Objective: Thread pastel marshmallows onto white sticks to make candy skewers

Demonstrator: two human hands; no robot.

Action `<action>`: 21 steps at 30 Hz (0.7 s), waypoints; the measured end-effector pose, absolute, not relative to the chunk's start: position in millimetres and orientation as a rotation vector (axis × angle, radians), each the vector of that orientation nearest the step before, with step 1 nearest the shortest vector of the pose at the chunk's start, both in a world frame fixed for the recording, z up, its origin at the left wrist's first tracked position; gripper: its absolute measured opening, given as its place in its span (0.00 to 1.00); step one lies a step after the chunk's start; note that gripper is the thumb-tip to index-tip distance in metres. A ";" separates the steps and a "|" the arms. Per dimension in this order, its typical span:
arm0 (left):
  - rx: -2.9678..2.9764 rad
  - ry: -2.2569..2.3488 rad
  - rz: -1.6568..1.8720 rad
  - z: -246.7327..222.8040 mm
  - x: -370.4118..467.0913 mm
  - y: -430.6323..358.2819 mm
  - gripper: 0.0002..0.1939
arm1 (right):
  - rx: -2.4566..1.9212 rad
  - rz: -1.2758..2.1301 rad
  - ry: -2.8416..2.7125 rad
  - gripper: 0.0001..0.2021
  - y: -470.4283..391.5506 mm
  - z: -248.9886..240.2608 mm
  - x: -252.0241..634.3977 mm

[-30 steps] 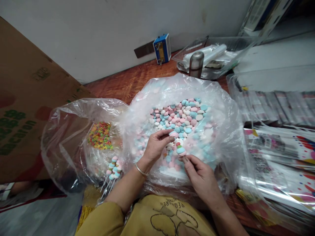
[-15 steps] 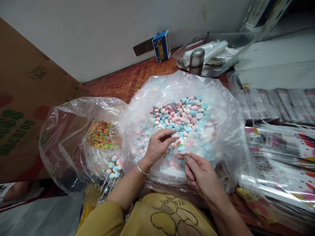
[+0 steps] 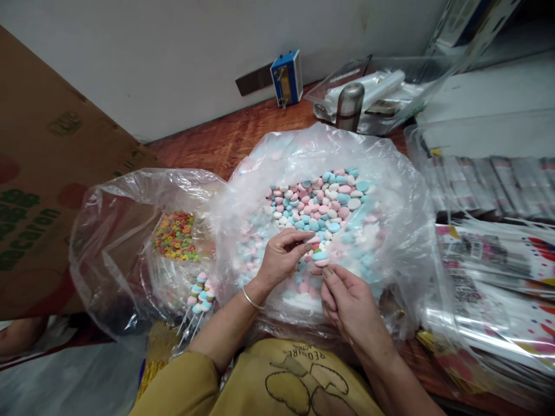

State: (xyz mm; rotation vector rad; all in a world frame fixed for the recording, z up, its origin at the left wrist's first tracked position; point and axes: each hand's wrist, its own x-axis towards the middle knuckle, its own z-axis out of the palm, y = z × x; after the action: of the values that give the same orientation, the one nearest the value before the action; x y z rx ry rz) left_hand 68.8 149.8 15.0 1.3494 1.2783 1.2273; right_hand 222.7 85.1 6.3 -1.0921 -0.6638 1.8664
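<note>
My left hand [image 3: 284,257], a bangle at its wrist, pinches a pink and white candy piece [image 3: 315,240]. Just below it, my right hand [image 3: 347,294] grips the lower end of a candy skewer [image 3: 321,257] with blue, pink, green and red pieces stacked on it. The stick itself is hidden by fingers and candy. Both hands are over a large clear plastic bag [image 3: 390,202] full of pastel pink, blue and white candies [image 3: 321,199]. Left of my left forearm lie several finished-looking candy skewers [image 3: 202,294] with pale sticks.
A second plastic bag [image 3: 108,231] holds small coloured ring candies [image 3: 176,237]. A cardboard box [image 3: 52,162] stands at the left. Behind are a blue box [image 3: 287,78], a metal cylinder [image 3: 350,107] and a clear bin [image 3: 403,118]. Printed packaging [image 3: 489,271] lies at the right.
My two hands have come slightly closer together. The pinched candy piece now sits nearer the stack, against or almost against its red piece.
</note>
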 end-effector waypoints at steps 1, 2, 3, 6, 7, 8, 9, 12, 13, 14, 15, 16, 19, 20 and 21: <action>1.353 1.276 1.226 15.5 68.7 149.7 0.11 | -1.088 1.864 -0.666 0.26 85.7 5.7 221.5; 1.352 1.271 1.223 16.1 68.6 149.5 0.10 | -1.085 1.862 -0.667 0.26 86.2 4.6 220.2; 1.348 1.264 1.220 16.6 68.6 149.4 0.10 | -1.082 1.859 -0.667 0.25 86.6 2.9 218.6; 1.345 1.237 1.227 18.1 68.8 148.1 0.09 | -1.061 1.835 -0.681 0.23 87.7 -3.5 213.6; 1.342 1.221 1.233 18.6 69.2 147.1 0.08 | -1.063 1.813 -0.702 0.22 88.1 -5.6 212.2; 1.325 1.197 1.242 19.3 69.8 145.8 0.08 | -1.076 1.773 -0.740 0.22 88.7 -7.4 211.2; 1.278 1.159 1.253 20.4 70.9 144.2 0.10 | -1.101 1.715 -0.801 0.21 89.3 -8.8 210.7; 0.931 1.008 1.321 26.4 77.5 139.1 0.19 | -1.182 1.435 -1.086 0.19 91.9 -9.8 211.9; 0.794 0.960 1.340 29.3 80.8 137.7 0.22 | -1.188 1.337 -1.185 0.18 92.8 -8.9 212.9; 0.681 0.921 1.347 32.3 84.5 136.5 0.24 | -1.182 1.255 -1.274 0.18 93.5 -7.6 213.8; 0.602 0.892 1.340 35.3 88.3 135.6 0.25 | -1.172 1.191 -1.348 0.17 93.8 -5.8 214.6; 0.554 0.866 1.329 38.0 92.0 134.9 0.25 | -1.165 1.141 -1.407 0.17 93.6 -3.8 215.3; 0.466 0.799 1.352 44.2 101.2 132.6 0.22 | -1.183 1.050 -1.542 0.16 88.7 1.9 217.7; 0.439 0.791 1.392 45.8 103.1 131.6 0.22 | -1.199 1.020 -1.598 0.15 85.9 2.9 219.0; 0.418 0.795 1.440 47.2 104.3 130.3 0.22 | -1.212 0.979 -1.671 0.15 82.9 3.3 220.3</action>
State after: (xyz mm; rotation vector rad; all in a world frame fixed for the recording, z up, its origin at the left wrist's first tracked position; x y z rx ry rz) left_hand 104.3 130.3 47.2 0.4176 0.7951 1.4402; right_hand 220.3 82.9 3.3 -1.2116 -1.6711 0.9791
